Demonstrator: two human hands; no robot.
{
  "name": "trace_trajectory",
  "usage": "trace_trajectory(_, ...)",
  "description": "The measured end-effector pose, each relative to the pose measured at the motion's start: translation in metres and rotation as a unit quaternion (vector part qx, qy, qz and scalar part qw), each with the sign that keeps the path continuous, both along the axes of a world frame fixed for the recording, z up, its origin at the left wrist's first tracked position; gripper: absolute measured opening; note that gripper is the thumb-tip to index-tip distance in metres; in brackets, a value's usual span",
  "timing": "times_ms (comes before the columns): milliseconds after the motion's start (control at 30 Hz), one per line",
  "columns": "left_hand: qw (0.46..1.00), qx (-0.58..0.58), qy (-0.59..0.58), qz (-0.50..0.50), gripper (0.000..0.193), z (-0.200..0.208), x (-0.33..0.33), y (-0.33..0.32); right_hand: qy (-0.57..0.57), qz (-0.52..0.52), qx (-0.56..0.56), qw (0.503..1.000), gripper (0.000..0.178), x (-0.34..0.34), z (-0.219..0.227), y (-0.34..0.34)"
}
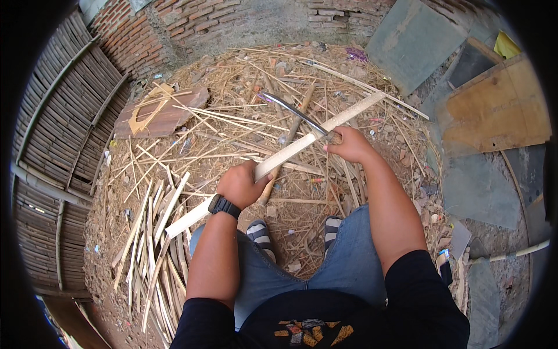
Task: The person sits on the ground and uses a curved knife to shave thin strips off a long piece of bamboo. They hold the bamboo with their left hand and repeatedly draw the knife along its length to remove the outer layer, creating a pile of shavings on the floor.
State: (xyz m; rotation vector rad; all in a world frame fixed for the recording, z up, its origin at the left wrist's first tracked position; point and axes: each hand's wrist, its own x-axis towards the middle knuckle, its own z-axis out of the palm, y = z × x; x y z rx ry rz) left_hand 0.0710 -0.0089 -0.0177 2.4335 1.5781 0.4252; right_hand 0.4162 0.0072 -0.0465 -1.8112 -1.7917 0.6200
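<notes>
**Shaving a bamboo slat with a curved blade**

Left hand (pixel 241 185) is gripping a long, flat, pale bamboo slat (pixel 290 152) held diagonally above the knees. Right hand (pixel 349 144) is clenching the handle of a curved metal knife (pixel 293 112), blade lying against the slat. Split strips (pixel 152 244) are piling up on the littered dirt floor (pixel 104 273).

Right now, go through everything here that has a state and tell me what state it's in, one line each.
Left hand: closed round the bamboo slat.
Right hand: closed on the blade's handle.
Bamboo slat: held off the ground, slanting up to the right.
Blade: bare, its base resting across the slat.
Split strips: lying piled on the ground at the left.
Wristwatch: worn on the left wrist.
</notes>
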Motion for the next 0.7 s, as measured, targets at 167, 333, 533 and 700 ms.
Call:
trace_trajectory(167,1.0,-0.016,0.01,0.004,0.047,0.0018,0.0,-0.0006,0.003,-0.003,-0.022,1.0,0.069,-0.0015,0.0033,-0.0006)
trace_trajectory(333,0.999,-0.031,0.01,0.004,0.049,0.0054,0.0022,-0.0026,-0.006,-0.002,-0.039,0.999,0.071,-0.0034,0.0075,-0.0021)
trace_trajectory(533,0.999,-0.033,0.005,-0.001,0.051,0.0029,0.0026,-0.0026,-0.026,-0.005,-0.038,0.999,0.073,-0.0018,0.0022,0.0)
trace_trajectory(700,0.999,-0.051,0.003,-0.006,0.051,0.0025,0.0019,-0.0019,-0.021,0.005,-0.054,0.998,0.073,-0.0053,0.0076,-0.0009)
